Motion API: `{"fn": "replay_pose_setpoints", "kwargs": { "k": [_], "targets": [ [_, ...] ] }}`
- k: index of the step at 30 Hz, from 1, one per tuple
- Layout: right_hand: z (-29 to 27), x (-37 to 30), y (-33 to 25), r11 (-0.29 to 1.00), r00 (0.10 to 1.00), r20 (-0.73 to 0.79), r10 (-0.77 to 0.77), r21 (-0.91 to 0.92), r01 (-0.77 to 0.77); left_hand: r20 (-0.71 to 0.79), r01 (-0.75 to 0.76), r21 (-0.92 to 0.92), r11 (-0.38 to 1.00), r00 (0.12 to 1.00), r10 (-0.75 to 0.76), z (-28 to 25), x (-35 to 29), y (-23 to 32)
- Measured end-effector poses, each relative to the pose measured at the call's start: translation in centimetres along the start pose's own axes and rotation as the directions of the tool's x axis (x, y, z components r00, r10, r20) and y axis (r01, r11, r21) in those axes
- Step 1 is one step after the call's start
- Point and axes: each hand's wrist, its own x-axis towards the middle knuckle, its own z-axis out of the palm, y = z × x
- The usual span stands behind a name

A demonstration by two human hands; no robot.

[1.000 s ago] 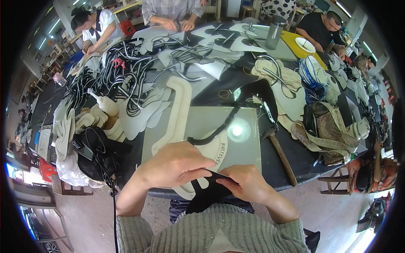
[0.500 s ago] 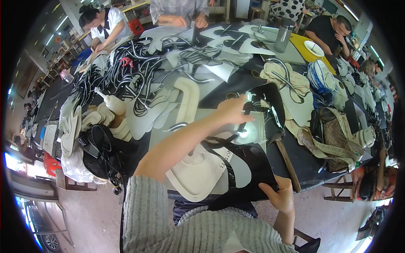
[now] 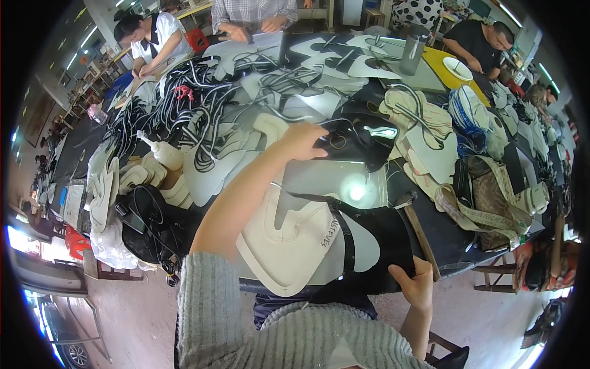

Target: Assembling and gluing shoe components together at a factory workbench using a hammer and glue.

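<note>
My left hand reaches across the board and pinches the left edge of a glossy black sheet piece; its fingertips are partly hidden. Close to the table's front edge, my right hand grips a curved black panel, thumb on top and fingers underneath. That panel overlaps a cream shaped pattern piece with handwriting on it. Both lie over a pale translucent board, which reflects a bright light. A wooden-handled hammer rests just right of the panel.
Tangled black-and-white strips cover the far left. A white squeeze bottle and a black bag are on the left. To the right are stacked cream pieces and a patterned bag. Other people work around the table.
My left hand has moved left and farther away, and the glossy black piece now lies flatter. My right hand has shifted slightly right with the black panel, uncovering more cream pattern.
</note>
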Motion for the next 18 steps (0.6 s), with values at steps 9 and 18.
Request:
{"fn": "replay_pose_setpoints", "kwargs": {
  "k": [9, 18],
  "targets": [
    [0.0, 1.8, 2.0, 0.991, 0.994, -0.024, 0.103, 0.085, -0.101, -0.449, 0.419, -0.173, 0.891, 0.772, -0.450, 1.2, 6.6, -7.9],
    [-0.5, 3.2, 3.2, 0.982, 0.968, -0.186, 0.169, 0.119, -0.148, -0.842, -0.282, 0.018, 0.959, 0.513, 0.166, -4.8, 11.7, 10.9]
  ]
}}
